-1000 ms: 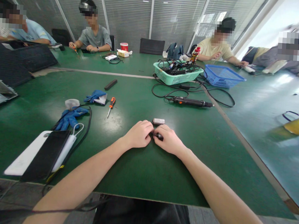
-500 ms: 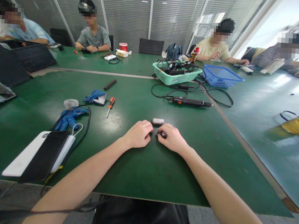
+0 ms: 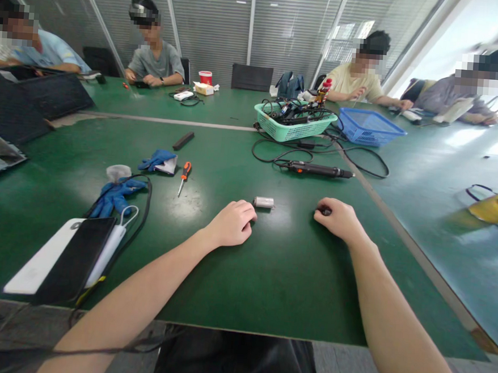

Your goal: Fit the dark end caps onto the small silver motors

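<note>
Green counter (image 3: 284, 291), metal cyl. (image 3: 265, 202) on it, long axis L-R, just fwd/right of my curled L hand (image 3: 231, 224), the nearer; can't tell if it grips anything. R hand (image 3: 340, 218), right of cyl., fingers round dark pc. (image 3: 325, 210).

L hand (image 3: 231, 224) and R hand (image 3: 338, 220) were bare, w/ short nails hard to make out at this res. Behind each grip, L forearm (image 3: 139, 292) and R forearm (image 3: 398, 310) were bare too, slim at wrist, wider twd elbow. Blk lap garment (image 3: 236, 362), nearer the body than either grip, had soft folds, slight sheen; exact type unclear. Dark cord (image 3: 113, 350) crossed L forearm, well back from L grip.
</note>
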### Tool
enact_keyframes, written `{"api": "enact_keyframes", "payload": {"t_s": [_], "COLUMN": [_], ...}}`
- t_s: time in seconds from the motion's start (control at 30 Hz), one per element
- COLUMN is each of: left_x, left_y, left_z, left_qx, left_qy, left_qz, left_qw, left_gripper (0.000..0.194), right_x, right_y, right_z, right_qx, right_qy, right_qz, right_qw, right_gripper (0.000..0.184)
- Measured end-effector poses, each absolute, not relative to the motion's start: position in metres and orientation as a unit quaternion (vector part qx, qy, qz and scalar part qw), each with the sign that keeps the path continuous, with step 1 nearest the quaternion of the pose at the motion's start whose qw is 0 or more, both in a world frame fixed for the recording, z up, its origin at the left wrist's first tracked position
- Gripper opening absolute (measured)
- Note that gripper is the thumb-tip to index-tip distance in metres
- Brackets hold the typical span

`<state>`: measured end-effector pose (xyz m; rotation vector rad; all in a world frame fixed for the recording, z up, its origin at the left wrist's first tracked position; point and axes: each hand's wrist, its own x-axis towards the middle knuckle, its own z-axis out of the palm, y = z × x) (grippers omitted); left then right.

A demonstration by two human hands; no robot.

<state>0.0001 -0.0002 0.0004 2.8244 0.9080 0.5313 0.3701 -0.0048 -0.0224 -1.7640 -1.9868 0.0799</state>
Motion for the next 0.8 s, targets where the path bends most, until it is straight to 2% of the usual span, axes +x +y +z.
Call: {"api": "enact_keyframes", "payload": {"t_s": [0.27,0.8], "left_x": [0.000,0.000], "left_y": [-0.001,0.000], "left_z": [0.000,0.000], "left_qx": [0.934,0.934], "left_qy": [0.304,0.302], "left_qz": [0.177,0.181], "left_qw": [0.065,0.065], "left_gripper": [0.020,0.020], "right_x": [0.408,0.406], "right_y": [-0.009,-0.010], "right_z": [-0.028,-0.026], "right_qx": [-0.692,-0.696], "right_qy": [-0.677,-0.677], "right_qz": [0.041,0.041], "right_qw": [0.248,0.236], "right_gripper": [0.021,0.021]}}
